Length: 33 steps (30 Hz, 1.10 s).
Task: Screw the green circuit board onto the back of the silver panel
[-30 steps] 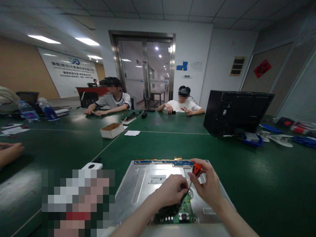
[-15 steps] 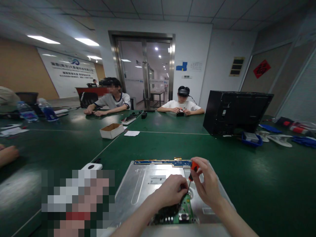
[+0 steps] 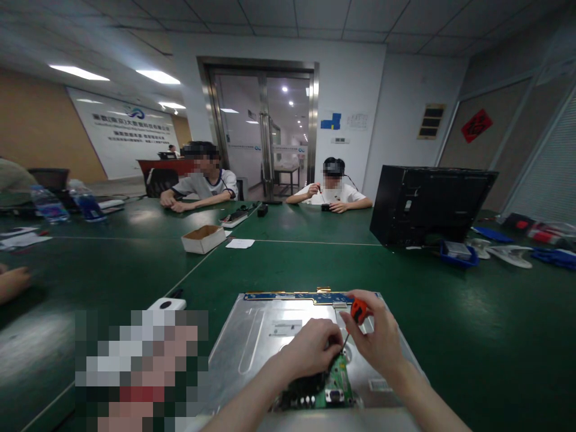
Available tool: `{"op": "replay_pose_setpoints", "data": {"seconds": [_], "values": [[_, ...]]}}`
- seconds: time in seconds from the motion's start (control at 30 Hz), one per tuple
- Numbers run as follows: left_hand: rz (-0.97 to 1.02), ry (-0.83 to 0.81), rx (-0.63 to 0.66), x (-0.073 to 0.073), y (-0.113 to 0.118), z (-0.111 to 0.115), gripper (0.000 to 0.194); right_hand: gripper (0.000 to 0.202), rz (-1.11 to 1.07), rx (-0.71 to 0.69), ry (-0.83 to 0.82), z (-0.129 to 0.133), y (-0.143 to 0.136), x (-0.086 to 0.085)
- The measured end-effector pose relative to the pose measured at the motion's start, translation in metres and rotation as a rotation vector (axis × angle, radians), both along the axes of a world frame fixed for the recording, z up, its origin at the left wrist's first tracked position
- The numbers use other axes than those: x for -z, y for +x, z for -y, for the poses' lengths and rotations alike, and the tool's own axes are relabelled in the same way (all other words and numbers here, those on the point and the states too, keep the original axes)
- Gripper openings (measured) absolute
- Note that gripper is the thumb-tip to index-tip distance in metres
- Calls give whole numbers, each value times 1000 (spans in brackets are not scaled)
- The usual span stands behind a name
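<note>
Screwdriver held over a circuit board

The right hand (image 3: 373, 327) grips the orange screwdriver (image 3: 359, 311), its shaft slanting down toward the left hand's fingertips (image 3: 335, 348). The left hand (image 3: 315, 345) is curled at the green board (image 3: 338, 381), on the metal panel (image 3: 254, 342); its grip is unclear.

Orange screwdriver (image 3: 359, 311) tilted more, far person's hand (image 3: 314, 189) raised higher

Orange-black screwdriver (image 3: 359, 311) tilted, shaft down near green circuit board (image 3: 340, 379) on silver panel (image 3: 229, 349).
</note>
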<state>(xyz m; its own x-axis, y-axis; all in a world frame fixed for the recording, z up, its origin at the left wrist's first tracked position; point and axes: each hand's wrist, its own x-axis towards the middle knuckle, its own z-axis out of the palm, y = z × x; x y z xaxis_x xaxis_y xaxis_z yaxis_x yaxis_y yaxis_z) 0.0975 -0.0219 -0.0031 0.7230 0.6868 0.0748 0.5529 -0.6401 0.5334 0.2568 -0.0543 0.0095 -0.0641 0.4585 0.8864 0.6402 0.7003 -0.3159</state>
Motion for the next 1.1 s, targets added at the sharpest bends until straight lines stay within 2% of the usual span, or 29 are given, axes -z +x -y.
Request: {"op": "replay_pose_setpoints", "data": {"seconds": [0.17, 0.4, 0.7, 1.1], "values": [[11, 0, 2, -1, -1, 1, 12, 29, -4, -30, -2, 2, -3, -5], [18, -6, 8, -3, -2, 2, 15, 40, 21, -42, -34, 5, -2, -6], [1, -4, 1, -3, -3, 2, 14, 27, -55, -14, 16, 0, 0, -3], [2, 22, 12, -3, -2, 2, 10, 27, -28, -46, -25, 2, -1, -3]]}}
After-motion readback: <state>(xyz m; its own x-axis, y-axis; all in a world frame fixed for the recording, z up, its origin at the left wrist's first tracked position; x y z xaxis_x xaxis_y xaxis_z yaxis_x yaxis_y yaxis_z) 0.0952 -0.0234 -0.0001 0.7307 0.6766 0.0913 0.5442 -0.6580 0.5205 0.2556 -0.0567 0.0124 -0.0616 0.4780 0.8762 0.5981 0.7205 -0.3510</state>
